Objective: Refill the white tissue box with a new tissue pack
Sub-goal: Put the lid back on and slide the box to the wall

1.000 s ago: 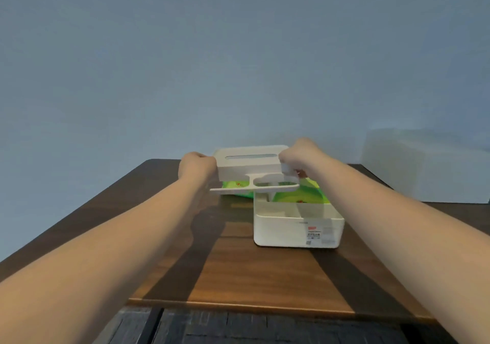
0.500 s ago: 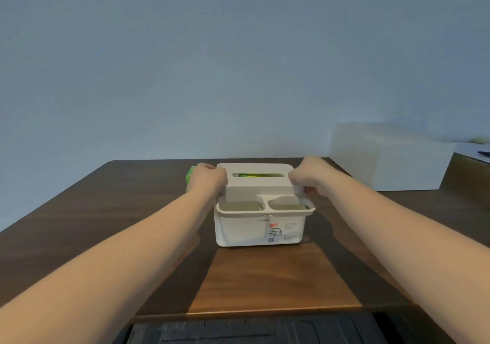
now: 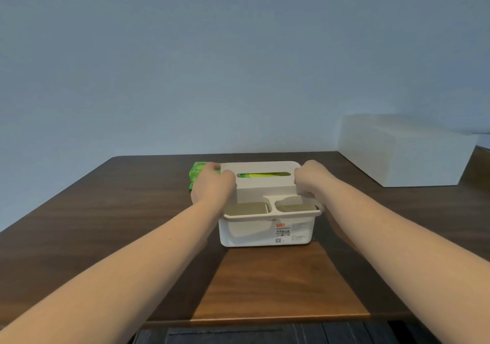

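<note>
Tissue box (image 3: 266, 231): lid on, green pack (image 3: 261, 175) inside | left hand (image 3: 212, 187), right hand (image 3: 310, 180): grip clasping lid ends

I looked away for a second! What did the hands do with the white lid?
Both hands, left hand and right hand, lowered the white plastic lid onto the white tissue box, covering the green tissue pack inside. They still grip the lid. The second green pack stayed behind.
</note>
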`<state>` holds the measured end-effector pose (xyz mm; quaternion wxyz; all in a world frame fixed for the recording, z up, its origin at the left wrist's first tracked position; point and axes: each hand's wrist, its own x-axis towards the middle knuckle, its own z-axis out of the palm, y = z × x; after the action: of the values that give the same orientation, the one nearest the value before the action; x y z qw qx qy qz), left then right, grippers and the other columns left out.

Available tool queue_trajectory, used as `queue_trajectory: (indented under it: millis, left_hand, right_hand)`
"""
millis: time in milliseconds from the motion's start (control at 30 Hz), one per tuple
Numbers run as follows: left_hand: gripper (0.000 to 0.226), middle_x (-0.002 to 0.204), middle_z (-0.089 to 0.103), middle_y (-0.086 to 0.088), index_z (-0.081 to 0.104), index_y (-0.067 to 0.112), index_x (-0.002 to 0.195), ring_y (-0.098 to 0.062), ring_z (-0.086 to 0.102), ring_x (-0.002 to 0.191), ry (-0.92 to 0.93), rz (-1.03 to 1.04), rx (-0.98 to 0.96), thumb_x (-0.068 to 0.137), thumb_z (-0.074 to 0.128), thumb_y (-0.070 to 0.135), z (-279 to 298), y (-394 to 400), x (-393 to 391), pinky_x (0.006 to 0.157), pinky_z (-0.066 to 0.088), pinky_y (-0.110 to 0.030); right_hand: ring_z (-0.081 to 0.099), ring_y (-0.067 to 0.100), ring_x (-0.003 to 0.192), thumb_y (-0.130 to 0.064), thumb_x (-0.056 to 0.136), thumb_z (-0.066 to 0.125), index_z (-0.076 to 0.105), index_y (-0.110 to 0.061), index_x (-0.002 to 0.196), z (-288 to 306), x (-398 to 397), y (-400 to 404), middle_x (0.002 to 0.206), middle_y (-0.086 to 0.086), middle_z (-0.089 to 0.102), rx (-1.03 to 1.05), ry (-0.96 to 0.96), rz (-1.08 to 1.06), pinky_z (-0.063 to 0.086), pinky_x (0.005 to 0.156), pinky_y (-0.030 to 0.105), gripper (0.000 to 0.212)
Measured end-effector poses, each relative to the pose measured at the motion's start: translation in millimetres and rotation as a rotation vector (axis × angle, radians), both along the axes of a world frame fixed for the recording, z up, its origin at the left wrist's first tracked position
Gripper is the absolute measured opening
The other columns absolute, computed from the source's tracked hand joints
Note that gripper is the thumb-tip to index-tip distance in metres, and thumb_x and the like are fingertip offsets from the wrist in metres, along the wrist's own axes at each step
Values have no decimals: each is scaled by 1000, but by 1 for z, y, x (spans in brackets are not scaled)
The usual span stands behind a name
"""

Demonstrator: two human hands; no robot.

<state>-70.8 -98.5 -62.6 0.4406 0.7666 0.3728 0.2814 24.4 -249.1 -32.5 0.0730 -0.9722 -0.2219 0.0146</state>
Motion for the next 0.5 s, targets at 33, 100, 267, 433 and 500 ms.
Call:
queue_trajectory:
  millis: [33,100,267,433,500]
  left_hand:
    - [44,102,64,-4,54,26,127,-29,60,95,9,7,6,84,46,20,-1,1,1,84,51,-35]
    - [47,111,62,-6,51,26,129,-29,55,98,29,22,38,82,51,20,-1,4,3,86,52,-37]
    - [59,133,54,-18,48,5,140,-38,52,120,25,-39,-8,81,49,8,0,15,12,90,51,-45]
    - [24,62,29,-1,45,8,70,-18,23,52,-27,-174,-189,83,34,-9,2,17,14,47,17,-25]
    - [22,62,31,-2,41,8,75,-22,25,56,7,-181,-191,86,33,-9,3,18,14,45,17,-26]
  right_hand:
    - [34,12,54,-1,89,49,60,-1,123,1,1,1,66,2,36,-82,-25,27,28,45,20,35]
    - [33,12,54,-1,90,47,59,-2,125,2,1,1,67,2,36,-182,-49,52,28,45,19,36]
    - [48,18,69,1,89,47,62,-2,120,4,2,4,78,5,49,-364,-72,108,35,50,21,34]
    - [41,15,51,2,83,53,64,-7,78,3,7,9,78,3,64,-430,-40,64,31,45,22,15]
    - [47,19,57,4,81,54,70,-3,103,1,9,11,112,4,72,-416,-17,57,33,46,22,28]
